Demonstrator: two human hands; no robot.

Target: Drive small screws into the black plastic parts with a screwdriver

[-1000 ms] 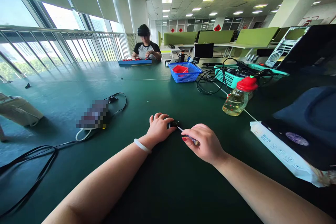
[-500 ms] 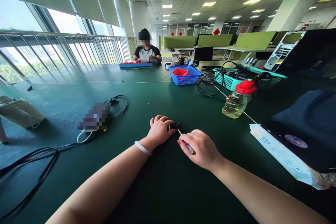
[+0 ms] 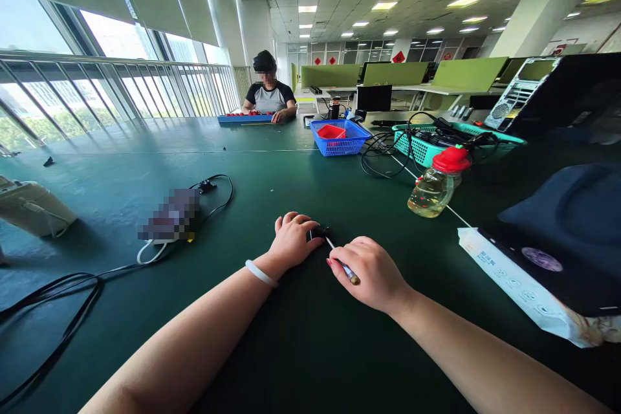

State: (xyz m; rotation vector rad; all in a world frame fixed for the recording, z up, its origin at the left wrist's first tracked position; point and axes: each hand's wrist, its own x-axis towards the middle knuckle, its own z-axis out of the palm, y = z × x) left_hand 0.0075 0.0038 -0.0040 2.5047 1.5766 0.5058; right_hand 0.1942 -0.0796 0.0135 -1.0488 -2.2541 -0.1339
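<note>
My left hand (image 3: 291, 239) rests on the green table (image 3: 301, 336), its fingers curled round a small black part (image 3: 321, 231). My right hand (image 3: 371, 272) is closed round a thin tool with a metal shaft (image 3: 339, 260), held like a pen. The tool's tip reaches the black part between my two hands. A white bangle (image 3: 261, 273) sits on my left wrist.
A bottle with a red cap (image 3: 434, 184) stands to the right, near a white packet (image 3: 524, 288) and dark bag (image 3: 572, 220). Blue basket (image 3: 340, 134) and teal basket (image 3: 427, 142) with cables lie further back. Black cables (image 3: 58, 297) run left. Another person (image 3: 269, 94) sits at the far end.
My right hand has slid slightly left and down with the tool, whose handle now tilts more steeply. My left hand stays on the black part. The view has shifted a little.
</note>
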